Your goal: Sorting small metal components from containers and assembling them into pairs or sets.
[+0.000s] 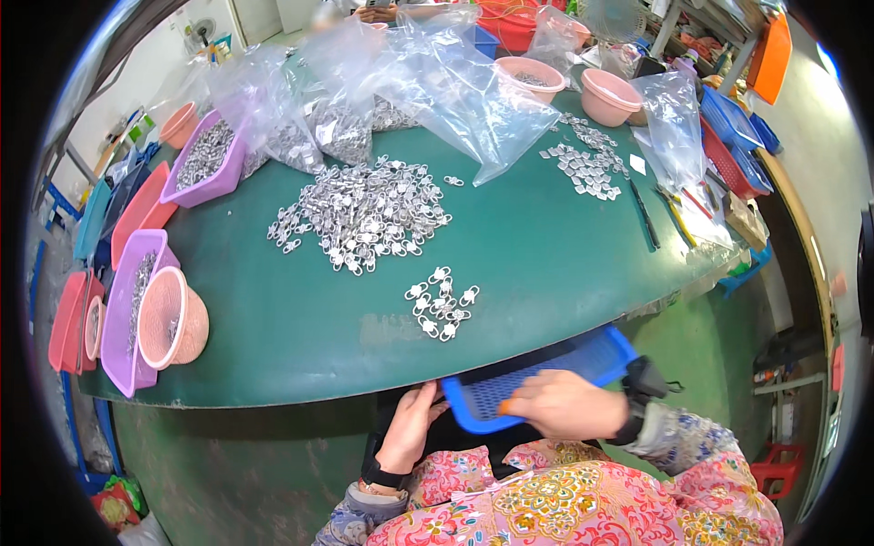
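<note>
A blue plastic basket (601, 355) with a perforated bottom sits over my lap, its far side tucked against the table edge. My left hand (411, 428) is at the basket's left end, just below the table edge, fingers bent against it and partly hidden. My right hand (569, 405) is over the basket's near rim, slightly blurred, fingers curled together. Something orange shows at its fingertips; whether worn or held is unclear. Beyond the basket, a small group of silver metal clasps (444, 308) lies on the green table (300, 364). A large heap of similar clasps (364, 209) is farther back.
Purple bins (118, 328) and a pink basket (187, 318) stand at the left. Clear plastic bags (455, 91) lie across the back. Flat metal pieces (587, 168), pink bowls (610, 96), a black pen-like tool (645, 214) and blue trays (728, 118) are at the right.
</note>
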Motion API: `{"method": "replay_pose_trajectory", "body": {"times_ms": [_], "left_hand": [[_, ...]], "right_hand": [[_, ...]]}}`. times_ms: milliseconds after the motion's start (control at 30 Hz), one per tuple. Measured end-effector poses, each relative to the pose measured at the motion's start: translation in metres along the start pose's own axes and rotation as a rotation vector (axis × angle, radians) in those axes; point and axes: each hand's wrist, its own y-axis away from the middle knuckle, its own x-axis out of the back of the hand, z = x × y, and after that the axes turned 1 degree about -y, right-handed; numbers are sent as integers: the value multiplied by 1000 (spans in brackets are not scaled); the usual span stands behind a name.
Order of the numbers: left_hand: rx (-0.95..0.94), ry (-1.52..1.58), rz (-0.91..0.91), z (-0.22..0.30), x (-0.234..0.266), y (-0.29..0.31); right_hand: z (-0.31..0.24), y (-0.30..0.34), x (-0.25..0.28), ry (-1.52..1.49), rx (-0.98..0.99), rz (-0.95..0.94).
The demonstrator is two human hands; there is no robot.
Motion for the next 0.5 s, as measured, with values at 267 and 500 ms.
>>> {"method": "replay_pose_trajectory", "body": {"times_ms": [267,500], "left_hand": [[-309,200,327,-8,30,40],[-250,-122,369,-9,22,62]], "right_hand": [[-33,-64,-53,-176,186,66],[33,-52,49,-350,104,319]]}}
